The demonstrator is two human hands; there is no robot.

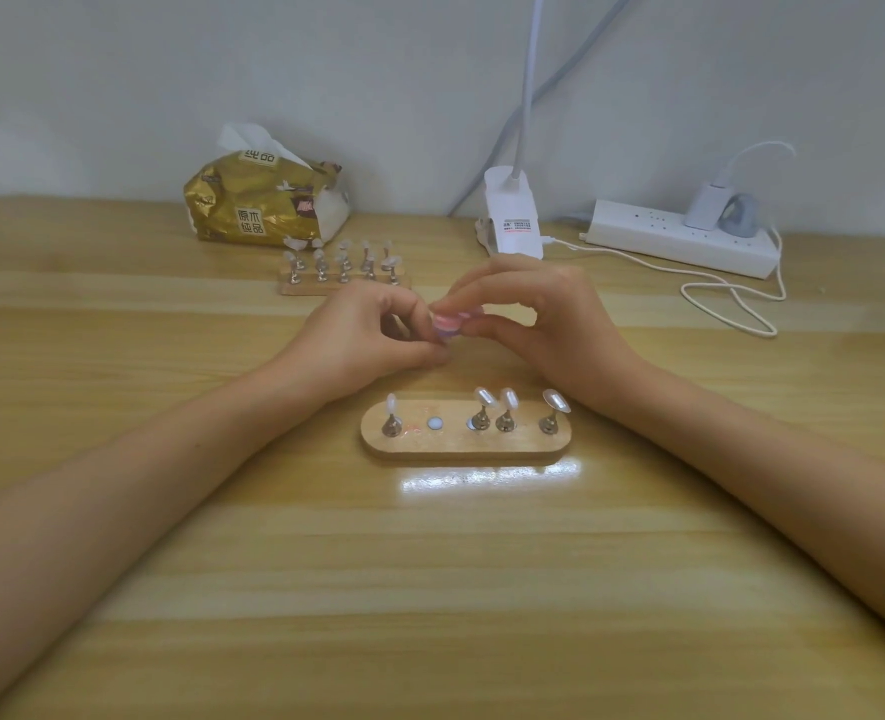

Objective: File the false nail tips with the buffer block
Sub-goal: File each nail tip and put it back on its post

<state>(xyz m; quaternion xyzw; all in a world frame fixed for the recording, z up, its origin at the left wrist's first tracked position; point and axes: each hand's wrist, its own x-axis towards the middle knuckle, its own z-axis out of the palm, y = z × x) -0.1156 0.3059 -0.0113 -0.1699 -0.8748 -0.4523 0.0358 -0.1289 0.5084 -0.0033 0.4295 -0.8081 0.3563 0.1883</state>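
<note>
The pale wooden counter (430, 589) takes up most of the room in front of me. Both forearms reach across it to meet near the middle. The left hand (373, 330) and right hand (544, 319) are curled fingertip to fingertip, and between them they pinch a small pink buffer block (451, 322), held up off the counter. If a nail tip is held against it, the fingers hide it.

At the far left sits a gold tissue pack (253, 205). At the far right there is a white power strip (679, 241), with a white lamp clamp (513, 215) between the two. Near the person lies an oval wooden stand (466, 444), and a second rack (344, 285) crowded with tips stands beyond the hands.

The near stand carries four false nail tips (484, 397) on metal pegs, one at the left and three at the right. A bare round spot (435, 423) shows where a fifth peg would go.

I'd say a tip from that gap is being filed now. To do this well, I'd keep the block flat to the tip's edge. I'd use short, light strokes in one direction and turn the tip rather than the block. A tight pinch low on the peg should stop the thin plastic from flexing or popping off.
</note>
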